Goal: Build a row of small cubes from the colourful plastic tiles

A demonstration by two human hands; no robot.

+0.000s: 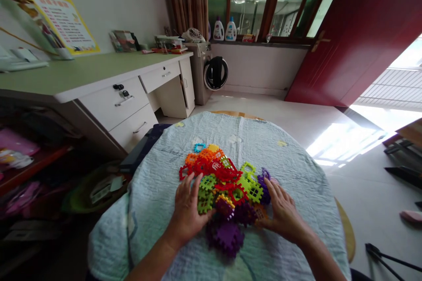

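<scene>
A heap of colourful plastic interlocking tiles [224, 180] in red, orange, green, purple and blue lies on a round table covered with a pale blue quilted cloth [154, 193]. My left hand [187, 208] rests flat at the heap's left side, fingers spread, touching green and red tiles. My right hand [280, 210] lies open on the heap's right side, fingertips against purple and green tiles. A purple tile cluster [227, 235] sits nearest me, between my wrists.
A long desk with drawers [125, 101] runs along the left wall, with shelves of clutter below. A washing machine [211, 72] stands in the far corner under a window. A dark red door [356, 30] stands at the right, and black metal legs [385, 257] at the lower right.
</scene>
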